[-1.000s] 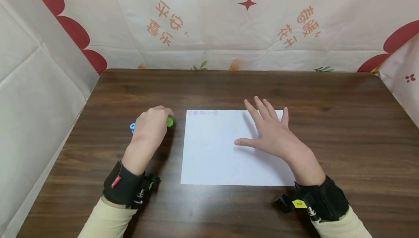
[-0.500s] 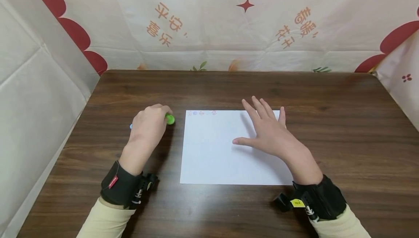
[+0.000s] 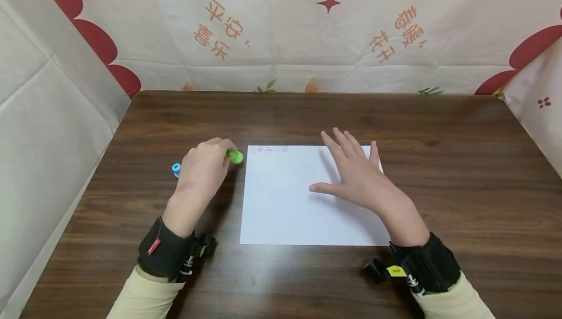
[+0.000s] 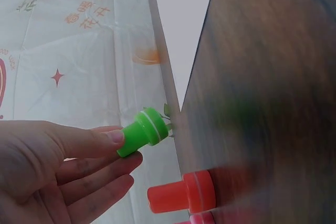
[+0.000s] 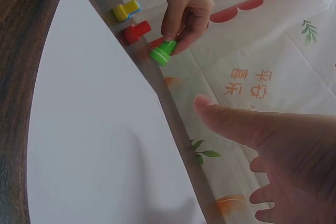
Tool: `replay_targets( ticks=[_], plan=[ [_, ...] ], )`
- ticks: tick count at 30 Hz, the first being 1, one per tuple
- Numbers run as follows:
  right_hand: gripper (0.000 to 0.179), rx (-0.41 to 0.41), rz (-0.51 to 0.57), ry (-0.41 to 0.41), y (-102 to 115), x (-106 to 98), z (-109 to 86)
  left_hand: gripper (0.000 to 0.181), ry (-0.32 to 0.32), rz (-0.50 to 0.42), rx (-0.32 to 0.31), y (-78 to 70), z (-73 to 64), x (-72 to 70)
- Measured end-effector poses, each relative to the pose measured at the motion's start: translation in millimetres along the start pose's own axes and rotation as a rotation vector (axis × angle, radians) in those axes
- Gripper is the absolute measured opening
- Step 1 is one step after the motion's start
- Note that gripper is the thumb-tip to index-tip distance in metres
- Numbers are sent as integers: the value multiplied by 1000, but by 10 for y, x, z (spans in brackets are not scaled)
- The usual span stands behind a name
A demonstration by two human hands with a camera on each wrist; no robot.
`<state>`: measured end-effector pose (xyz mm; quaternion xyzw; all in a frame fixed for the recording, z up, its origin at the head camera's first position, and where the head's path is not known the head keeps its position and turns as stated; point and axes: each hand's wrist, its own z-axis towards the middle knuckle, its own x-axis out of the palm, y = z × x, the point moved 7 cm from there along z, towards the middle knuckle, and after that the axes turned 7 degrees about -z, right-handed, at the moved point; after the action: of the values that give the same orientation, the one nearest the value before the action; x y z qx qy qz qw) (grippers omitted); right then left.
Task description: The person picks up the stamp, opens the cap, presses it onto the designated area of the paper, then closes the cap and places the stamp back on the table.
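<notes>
A pale yellow fabric sleeve point(image 3: 145, 295) at the frame's lower left meets a wide black wrist strap point(image 3: 164, 253) with a red rectangular tag point(image 3: 154, 246), its white lettering illegible. At lower right, a matching sleeve point(image 3: 456, 299), black strap point(image 3: 441, 265), small black camera point(image 3: 376, 270) and bright yellow label point(image 3: 396, 271).

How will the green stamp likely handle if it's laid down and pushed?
The green stamp is probably light: the left hand pinches just its narrow end. Its glossy surface suggests stiff plastic, perhaps slightly slippery. On its side, it might roll in a curve, being round and wider at one end.
</notes>
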<state>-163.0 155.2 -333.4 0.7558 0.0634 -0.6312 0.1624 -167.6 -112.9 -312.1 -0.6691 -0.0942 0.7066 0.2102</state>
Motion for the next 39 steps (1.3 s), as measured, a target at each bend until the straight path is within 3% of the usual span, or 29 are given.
replay_targets(
  ticks=[16,23,32,39],
  plan=[
    [112,-34,9,-14,61,-5,32,26,-32,-48,29,-139,3,-11],
    [109,-45,33,-4,103,37,27,29,-16,-80,40,-170,5,30],
    [99,-88,49,-63,148,19,40,26,44,-175,32,-201,23,97],
    [90,-160,103,-143,256,-51,68,25,62,-328,47,-253,32,150]
  ],
)
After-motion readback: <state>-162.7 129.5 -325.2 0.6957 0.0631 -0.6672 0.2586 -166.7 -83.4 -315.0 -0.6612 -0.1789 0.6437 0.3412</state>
